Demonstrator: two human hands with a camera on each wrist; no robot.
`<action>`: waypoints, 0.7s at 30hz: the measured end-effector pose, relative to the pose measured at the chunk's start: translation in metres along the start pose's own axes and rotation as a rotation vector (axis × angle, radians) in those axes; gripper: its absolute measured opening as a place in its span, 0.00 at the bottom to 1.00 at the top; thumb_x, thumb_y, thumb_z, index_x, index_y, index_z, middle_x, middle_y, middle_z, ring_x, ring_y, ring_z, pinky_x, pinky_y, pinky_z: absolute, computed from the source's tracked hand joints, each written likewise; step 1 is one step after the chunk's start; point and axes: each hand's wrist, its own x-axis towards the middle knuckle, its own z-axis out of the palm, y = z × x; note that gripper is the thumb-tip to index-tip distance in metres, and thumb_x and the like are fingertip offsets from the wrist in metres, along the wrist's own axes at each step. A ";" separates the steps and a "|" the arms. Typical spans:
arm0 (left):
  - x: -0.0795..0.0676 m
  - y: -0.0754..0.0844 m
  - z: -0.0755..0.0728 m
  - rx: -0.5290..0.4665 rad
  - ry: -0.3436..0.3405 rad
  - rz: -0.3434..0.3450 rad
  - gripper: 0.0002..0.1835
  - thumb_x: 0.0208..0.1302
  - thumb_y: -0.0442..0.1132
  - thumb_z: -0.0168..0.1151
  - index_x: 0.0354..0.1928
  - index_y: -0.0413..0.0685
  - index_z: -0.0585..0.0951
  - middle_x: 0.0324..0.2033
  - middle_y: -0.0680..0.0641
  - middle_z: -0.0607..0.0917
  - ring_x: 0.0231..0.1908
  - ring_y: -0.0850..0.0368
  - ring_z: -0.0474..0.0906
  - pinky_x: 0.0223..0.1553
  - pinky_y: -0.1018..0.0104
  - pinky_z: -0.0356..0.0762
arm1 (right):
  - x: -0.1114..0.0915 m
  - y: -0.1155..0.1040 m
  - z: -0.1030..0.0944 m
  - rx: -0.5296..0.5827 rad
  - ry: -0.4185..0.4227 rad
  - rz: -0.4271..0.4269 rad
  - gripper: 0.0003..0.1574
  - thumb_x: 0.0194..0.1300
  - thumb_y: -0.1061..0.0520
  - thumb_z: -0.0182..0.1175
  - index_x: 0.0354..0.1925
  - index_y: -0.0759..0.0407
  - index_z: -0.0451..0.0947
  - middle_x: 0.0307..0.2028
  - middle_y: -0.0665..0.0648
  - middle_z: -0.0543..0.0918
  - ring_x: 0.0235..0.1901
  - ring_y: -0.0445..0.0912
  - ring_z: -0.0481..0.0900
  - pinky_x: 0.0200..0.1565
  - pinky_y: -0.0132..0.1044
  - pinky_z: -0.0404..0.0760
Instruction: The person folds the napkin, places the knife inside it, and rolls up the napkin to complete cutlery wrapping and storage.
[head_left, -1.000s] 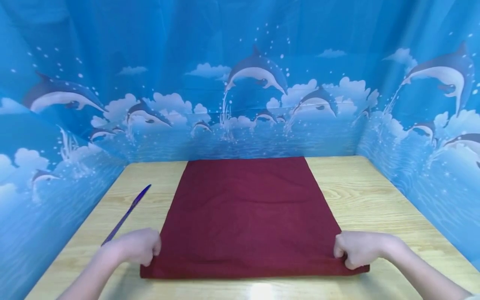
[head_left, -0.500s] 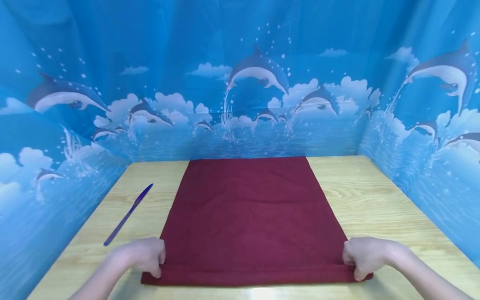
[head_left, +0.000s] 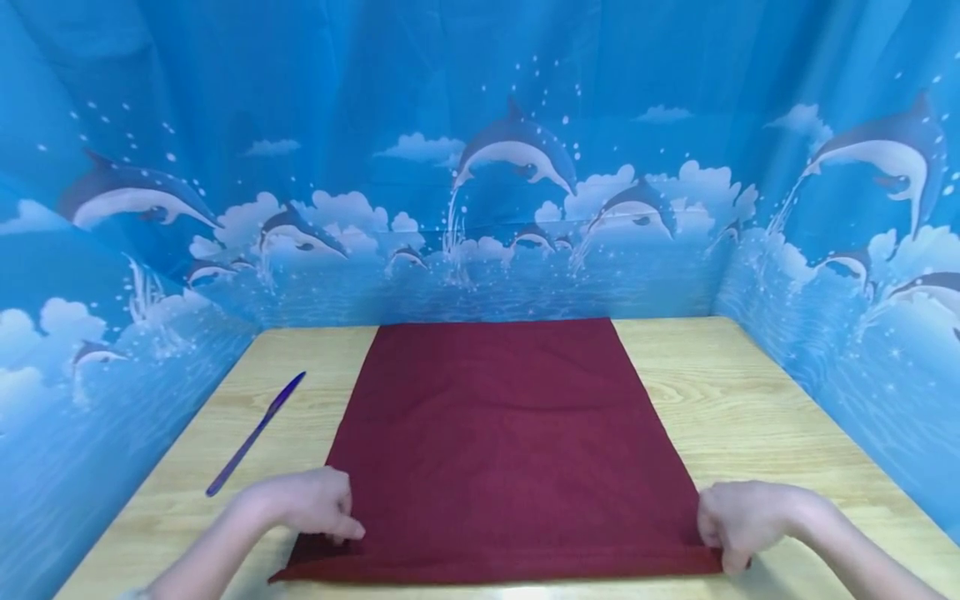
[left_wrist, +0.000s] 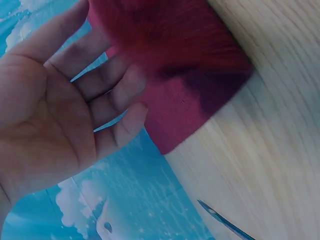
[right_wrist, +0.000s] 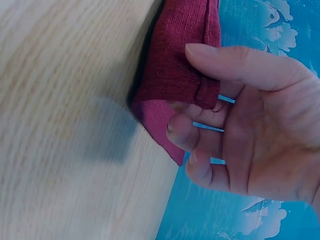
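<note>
Maroon cloth [head_left: 502, 433] lies across the middle of the pale wood desk [head_left: 705, 383] that I watch from afar; its far edge reaches the back, by the blue curtain [head_left: 337, 108], and its near edge is folded into a narrow strip along the front. My head view shows one hand at each end of that strip; the right hand [head_left: 746, 517] pinches its end of the cloth, thumb over the fold and other fingers below, as I can check from that wrist; the left hand [head_left: 315, 504] is loose at the other end, fingers slightly bent and free of a grip; whether its fingertips touch the cloth, I cannot tell. From the left wrist, I see part of the cloth raised and blurred near those fingers; a slim purple knife [head_left: 255, 435] lies slantwise on the desk, left of the cloth and apart from it; dolphins [head_left: 517, 132] and clouds are printed on the curtain.
</note>
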 end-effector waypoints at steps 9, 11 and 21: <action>0.031 0.013 -0.003 0.356 0.264 0.168 0.07 0.56 0.44 0.64 0.23 0.53 0.81 0.19 0.62 0.74 0.21 0.67 0.69 0.24 0.67 0.68 | 0.000 0.005 0.000 -0.126 0.053 0.037 0.22 0.28 0.68 0.58 0.10 0.46 0.58 0.13 0.37 0.48 0.16 0.33 0.46 0.16 0.27 0.47; 0.038 0.016 -0.005 0.463 0.351 0.213 0.06 0.56 0.43 0.65 0.24 0.53 0.81 0.20 0.60 0.75 0.23 0.64 0.71 0.25 0.66 0.67 | 0.001 0.007 -0.002 -0.120 0.076 0.012 0.20 0.29 0.68 0.59 0.10 0.47 0.62 0.12 0.36 0.52 0.16 0.32 0.49 0.15 0.26 0.50; 0.079 0.006 -0.004 0.777 0.578 0.357 0.16 0.53 0.42 0.67 0.43 0.45 0.81 0.34 0.49 0.81 0.37 0.53 0.75 0.38 0.58 0.70 | 0.012 0.007 -0.018 -0.147 0.303 -0.039 0.12 0.43 0.64 0.65 0.23 0.46 0.76 0.20 0.36 0.69 0.21 0.31 0.65 0.22 0.32 0.66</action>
